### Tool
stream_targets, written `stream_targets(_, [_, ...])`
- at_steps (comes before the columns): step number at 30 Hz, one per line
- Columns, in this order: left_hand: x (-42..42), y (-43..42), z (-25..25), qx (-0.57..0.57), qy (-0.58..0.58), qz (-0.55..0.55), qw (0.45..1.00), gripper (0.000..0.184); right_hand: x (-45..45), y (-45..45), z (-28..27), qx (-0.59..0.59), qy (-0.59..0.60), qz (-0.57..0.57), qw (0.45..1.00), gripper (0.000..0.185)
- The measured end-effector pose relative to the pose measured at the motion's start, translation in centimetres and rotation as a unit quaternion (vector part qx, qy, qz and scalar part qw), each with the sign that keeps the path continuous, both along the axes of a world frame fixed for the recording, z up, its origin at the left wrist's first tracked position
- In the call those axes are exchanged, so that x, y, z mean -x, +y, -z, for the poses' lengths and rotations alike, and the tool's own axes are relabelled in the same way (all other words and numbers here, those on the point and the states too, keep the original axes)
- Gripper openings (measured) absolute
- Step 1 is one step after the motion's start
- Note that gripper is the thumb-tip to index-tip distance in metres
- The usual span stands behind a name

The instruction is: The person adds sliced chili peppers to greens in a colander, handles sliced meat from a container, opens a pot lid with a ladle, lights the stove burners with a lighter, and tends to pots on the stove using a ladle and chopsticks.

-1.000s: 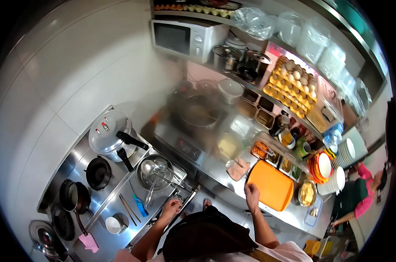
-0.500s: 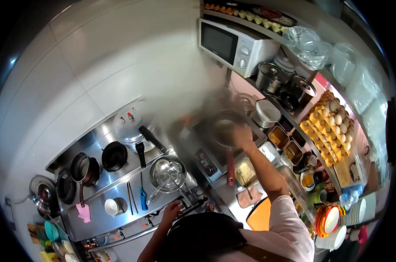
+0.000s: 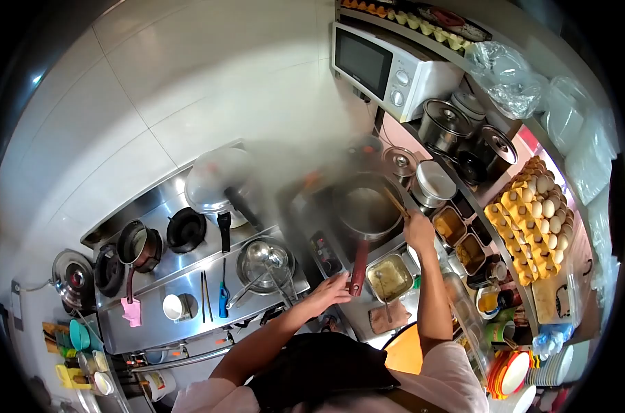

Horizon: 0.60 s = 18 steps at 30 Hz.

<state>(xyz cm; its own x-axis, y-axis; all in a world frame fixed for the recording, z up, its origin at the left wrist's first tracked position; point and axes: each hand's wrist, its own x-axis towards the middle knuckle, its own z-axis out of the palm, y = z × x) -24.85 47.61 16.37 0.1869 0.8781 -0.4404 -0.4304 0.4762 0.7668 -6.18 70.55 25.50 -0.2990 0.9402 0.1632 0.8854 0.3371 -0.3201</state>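
Observation:
Steam rises from a dark pan on the cooker at the centre, and its red handle points toward me. My right hand is closed round a light-brown wooden utensil at the pan's right rim. The utensil slants over the rim; its far end is blurred by steam. Beside the pan handle's end is my left hand, fingers stretched out; whether the fingertips touch the handle I cannot tell. A square metal container of pale yellow food, with a spoon in it, stands right of the handle.
A steel bowl with ladles stands to the left, near a blue lighter and chopsticks. Several black pans line the back. Egg trays, lidded pots and a microwave occupy the right side.
My left hand has come from the counter's front edge to the pan's red handle. My right hand has drawn back from over the pan to its right rim, now with the wooden utensil visible.

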Motion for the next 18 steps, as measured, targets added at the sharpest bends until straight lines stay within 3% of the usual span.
stream_targets(3, [-2.1,4.0,-1.7,0.056,-0.106,-0.062,0.991,0.048,-3.8,-2.2,2.2,0.000,0.140,-0.033,0.990,0.019])
stream_targets(6, [-2.6,6.4,-1.6,-0.002,0.027,-0.016,1.000,0.030,-5.7,-6.1,1.5,0.166,0.359,0.016,0.918,0.019])
stream_targets(10, [-1.9,6.4,-4.2,0.026,0.079,-0.062,0.995,0.020,-8.0,-8.2,1.8,0.182,0.456,0.036,0.870,0.022])
stream_targets(13, [0.3,3.7,-5.5,-0.015,0.121,-0.043,0.992,0.020,-8.0,-9.0,0.9,0.183,0.509,0.055,0.839,0.020])
stream_targets(15, [2.0,0.9,-6.7,-0.110,0.105,-0.073,0.986,0.021,-7.3,-9.1,0.6,0.175,0.540,0.044,0.822,0.018])
stream_targets(17, [4.1,-2.4,-11.1,-0.040,0.132,-0.096,0.986,0.022,-6.2,-9.3,0.6,0.177,0.552,0.022,0.815,0.018])
stream_targets(18, [5.1,-4.2,-12.7,-0.063,0.154,-0.131,0.977,0.021,-5.4,-9.3,0.5,0.185,0.556,0.004,0.810,0.018])
